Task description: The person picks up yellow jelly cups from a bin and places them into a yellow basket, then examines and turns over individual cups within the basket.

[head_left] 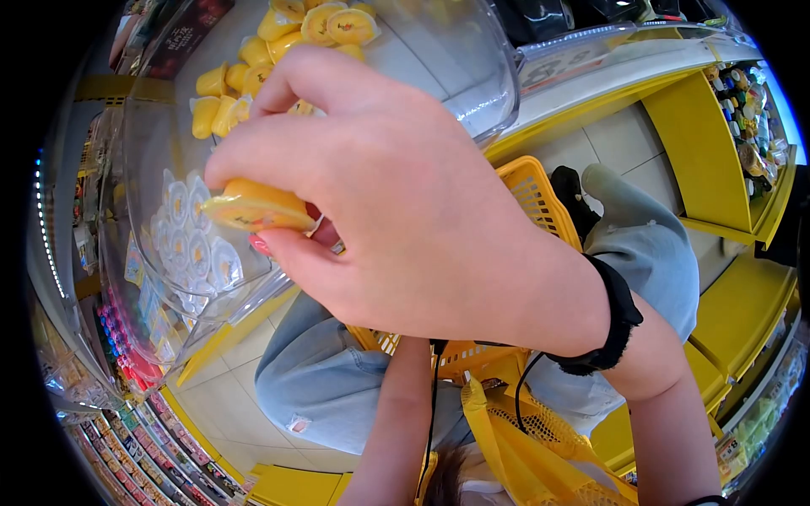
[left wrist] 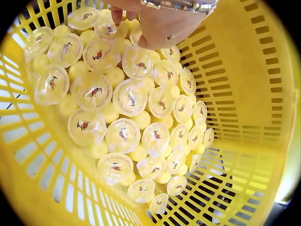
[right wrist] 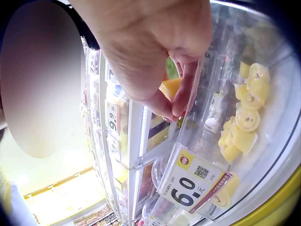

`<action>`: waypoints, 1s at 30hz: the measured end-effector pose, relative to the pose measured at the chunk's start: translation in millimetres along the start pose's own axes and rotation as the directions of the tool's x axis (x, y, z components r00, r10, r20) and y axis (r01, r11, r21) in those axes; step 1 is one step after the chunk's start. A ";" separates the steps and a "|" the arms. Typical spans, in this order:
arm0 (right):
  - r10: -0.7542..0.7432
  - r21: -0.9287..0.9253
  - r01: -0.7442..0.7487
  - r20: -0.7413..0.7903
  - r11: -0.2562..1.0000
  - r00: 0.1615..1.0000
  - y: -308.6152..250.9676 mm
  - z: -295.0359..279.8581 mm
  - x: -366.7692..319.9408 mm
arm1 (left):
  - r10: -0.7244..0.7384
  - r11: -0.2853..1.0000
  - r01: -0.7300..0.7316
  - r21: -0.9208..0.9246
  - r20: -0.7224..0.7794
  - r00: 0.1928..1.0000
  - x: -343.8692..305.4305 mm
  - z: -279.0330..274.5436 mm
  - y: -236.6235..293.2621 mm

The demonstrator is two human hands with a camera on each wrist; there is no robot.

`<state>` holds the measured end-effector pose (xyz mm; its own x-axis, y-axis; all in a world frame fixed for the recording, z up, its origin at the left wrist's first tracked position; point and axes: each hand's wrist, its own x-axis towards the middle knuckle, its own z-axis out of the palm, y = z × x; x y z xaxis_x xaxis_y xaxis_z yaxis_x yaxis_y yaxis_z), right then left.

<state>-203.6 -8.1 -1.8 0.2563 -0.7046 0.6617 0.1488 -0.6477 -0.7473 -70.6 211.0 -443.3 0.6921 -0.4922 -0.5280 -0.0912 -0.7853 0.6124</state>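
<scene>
In the head view my right hand (head_left: 396,211) pinches a yellow cup with a clear lid (head_left: 261,207) between thumb and fingers, above a clear bin (head_left: 422,51). The right wrist view also shows this hand (right wrist: 150,56) gripping the yellow cup (right wrist: 172,87) beside the bin's clear wall. Loose yellow cups (right wrist: 247,120) lie inside the bin. At the top of the left wrist view, my left hand (left wrist: 164,23) hangs over a yellow basket (left wrist: 254,113), fingers apart near the lidded cups (left wrist: 131,96) piled there. My right hand and arm hide the left hand in the head view.
White-lidded cups (head_left: 190,244) sit in a neighbouring clear section. A price sign (right wrist: 190,181) is fixed to the bin's front. A yellow bag (head_left: 523,422) lies near my legs, and yellow shelving (head_left: 700,152) stands at the right.
</scene>
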 end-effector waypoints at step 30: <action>0.076 -0.046 -0.070 0.144 0.996 0.987 5.7 4.5 6.4 | 0.052 0.992 -0.055 0.117 0.031 0.998 -4.2 -7.3 6.9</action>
<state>-196.8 -15.0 -2.1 0.4016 -0.7029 0.5871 0.0862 -0.6092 -0.7883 -68.9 210.3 -432.6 0.6642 -0.5433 -0.5134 -0.2121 -0.7956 0.5675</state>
